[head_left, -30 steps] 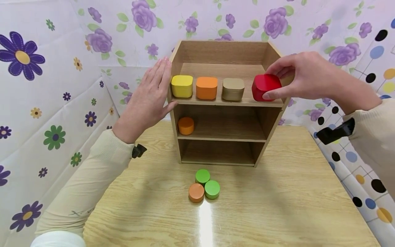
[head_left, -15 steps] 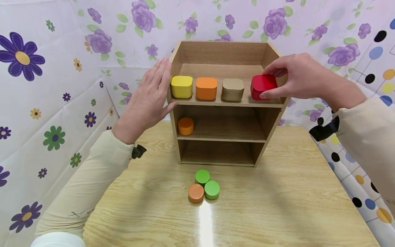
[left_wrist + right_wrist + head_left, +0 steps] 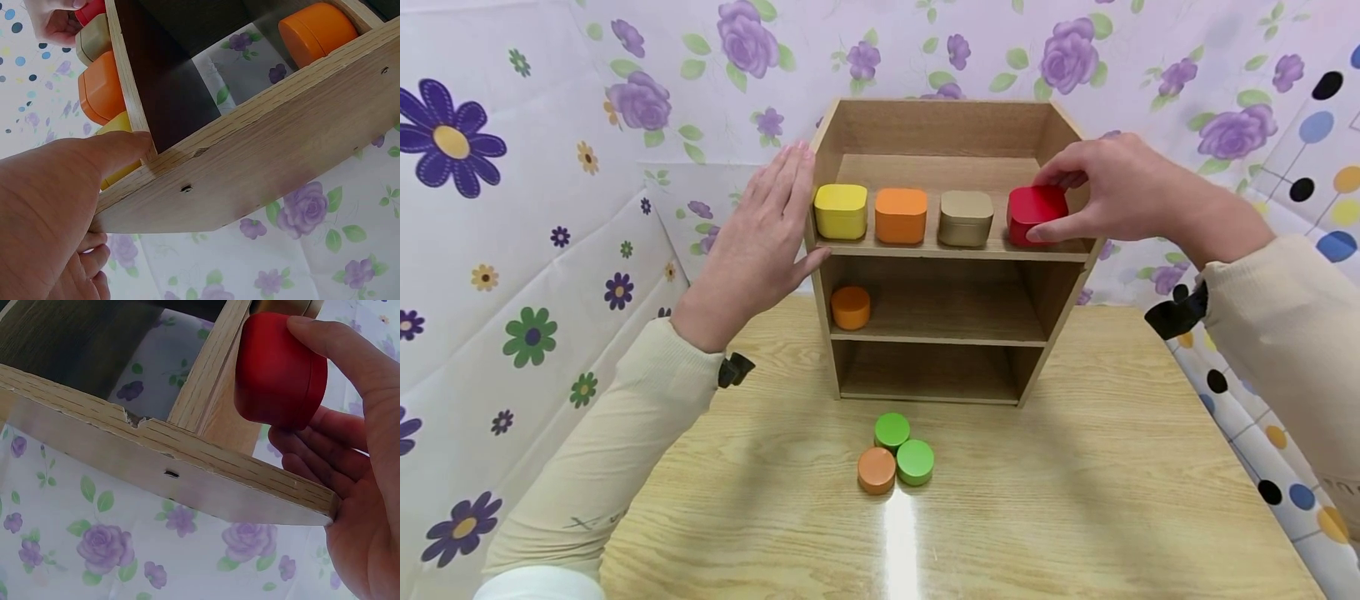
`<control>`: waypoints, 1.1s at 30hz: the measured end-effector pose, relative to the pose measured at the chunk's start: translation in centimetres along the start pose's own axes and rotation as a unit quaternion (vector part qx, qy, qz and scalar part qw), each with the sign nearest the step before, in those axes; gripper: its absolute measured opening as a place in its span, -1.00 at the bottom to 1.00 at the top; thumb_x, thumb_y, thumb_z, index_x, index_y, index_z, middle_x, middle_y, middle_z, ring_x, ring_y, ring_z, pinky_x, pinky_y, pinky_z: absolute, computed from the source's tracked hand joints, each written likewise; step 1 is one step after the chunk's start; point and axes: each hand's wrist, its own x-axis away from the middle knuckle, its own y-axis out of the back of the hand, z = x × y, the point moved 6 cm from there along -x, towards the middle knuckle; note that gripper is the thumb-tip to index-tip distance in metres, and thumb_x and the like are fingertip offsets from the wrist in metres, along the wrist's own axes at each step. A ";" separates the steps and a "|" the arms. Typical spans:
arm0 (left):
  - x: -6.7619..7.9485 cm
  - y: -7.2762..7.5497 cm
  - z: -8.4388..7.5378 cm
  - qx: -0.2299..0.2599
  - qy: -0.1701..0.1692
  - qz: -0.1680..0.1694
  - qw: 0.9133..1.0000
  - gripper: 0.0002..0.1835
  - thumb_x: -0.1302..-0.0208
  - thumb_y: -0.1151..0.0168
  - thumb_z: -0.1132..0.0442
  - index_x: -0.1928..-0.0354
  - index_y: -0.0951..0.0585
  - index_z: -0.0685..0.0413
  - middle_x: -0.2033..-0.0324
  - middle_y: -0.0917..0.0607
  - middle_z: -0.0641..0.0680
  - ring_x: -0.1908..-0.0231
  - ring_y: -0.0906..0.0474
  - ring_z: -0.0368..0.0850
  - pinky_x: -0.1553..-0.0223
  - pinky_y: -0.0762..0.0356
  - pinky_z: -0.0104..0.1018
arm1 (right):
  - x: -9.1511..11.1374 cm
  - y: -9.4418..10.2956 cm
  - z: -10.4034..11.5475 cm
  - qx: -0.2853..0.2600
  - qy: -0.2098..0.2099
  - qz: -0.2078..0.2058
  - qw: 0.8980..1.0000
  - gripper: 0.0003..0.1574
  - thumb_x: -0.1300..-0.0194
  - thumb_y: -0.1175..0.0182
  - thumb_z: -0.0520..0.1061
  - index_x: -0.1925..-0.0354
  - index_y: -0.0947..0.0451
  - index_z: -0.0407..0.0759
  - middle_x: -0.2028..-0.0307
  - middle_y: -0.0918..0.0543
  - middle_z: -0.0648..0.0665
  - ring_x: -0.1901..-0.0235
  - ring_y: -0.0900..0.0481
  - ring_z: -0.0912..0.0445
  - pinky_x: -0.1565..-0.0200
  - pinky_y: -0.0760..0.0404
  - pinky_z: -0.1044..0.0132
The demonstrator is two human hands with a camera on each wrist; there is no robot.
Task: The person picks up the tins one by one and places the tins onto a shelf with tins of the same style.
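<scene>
My right hand (image 3: 1123,187) holds a red rounded-square box (image 3: 1036,215) between thumb and fingers at the right end of the top board of a wooden shelf (image 3: 940,342). In the right wrist view the thumb lies on one side of the red box (image 3: 272,372), the fingers on the other. My left hand (image 3: 756,233) rests with straight fingers along the shelf's left side, its thumb at the front edge of the top board. Yellow (image 3: 841,212), orange (image 3: 901,216) and khaki (image 3: 966,218) boxes of similar shape stand in a row left of the red one.
An orange round tin (image 3: 851,307) sits at the left of the middle compartment. On the table (image 3: 760,517), before the shelf, two green round tins (image 3: 892,430) and a brown one (image 3: 877,469) stand close together. Patterned cloth walls (image 3: 880,50) surround the table.
My right hand has moved the red box slightly left toward the khaki box, and it sits more level now. The left hand stays at the shelf's side.
</scene>
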 end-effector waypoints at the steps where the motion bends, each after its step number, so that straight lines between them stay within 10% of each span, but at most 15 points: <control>1: 0.0 0.0 0.0 0.000 0.001 0.000 1.000 0.16 -0.39 -0.43 0.03 -0.67 0.14 0.36 -0.68 0.04 0.35 -0.69 0.09 0.26 -0.72 0.09 0.09 | 0.0 -0.1 0.0 0.000 -0.003 0.005 1.000 -0.23 -0.17 -0.58 0.16 -0.19 -0.68 -0.26 -0.03 -0.78 -0.28 -0.02 -0.71 -0.15 -0.08 -0.68 -0.06; 19: 0.1 0.0 0.0 -0.007 -0.004 -0.001 1.000 0.16 -0.40 -0.43 0.03 -0.67 0.15 0.37 -0.68 0.03 0.36 -0.69 0.09 0.25 -0.72 0.09 0.08 | -0.5 -0.3 -0.3 0.026 -0.034 0.081 0.996 -0.15 -0.27 -0.47 0.23 -0.30 -0.60 -0.29 -0.18 -0.69 -0.36 -0.15 -0.63 -0.26 -0.25 -0.61 -0.25; 33: 0.1 0.1 0.0 -0.007 -0.003 0.001 1.000 0.17 -0.39 -0.43 0.02 -0.67 0.16 0.36 -0.69 0.05 0.35 -0.69 0.10 0.25 -0.72 0.09 0.07 | 2.0 2.6 1.1 0.013 0.023 -0.029 0.999 -0.15 -0.18 -0.57 0.14 -0.34 -0.59 -0.16 -0.24 -0.70 -0.29 -0.22 -0.64 -0.25 -0.26 -0.52 -0.31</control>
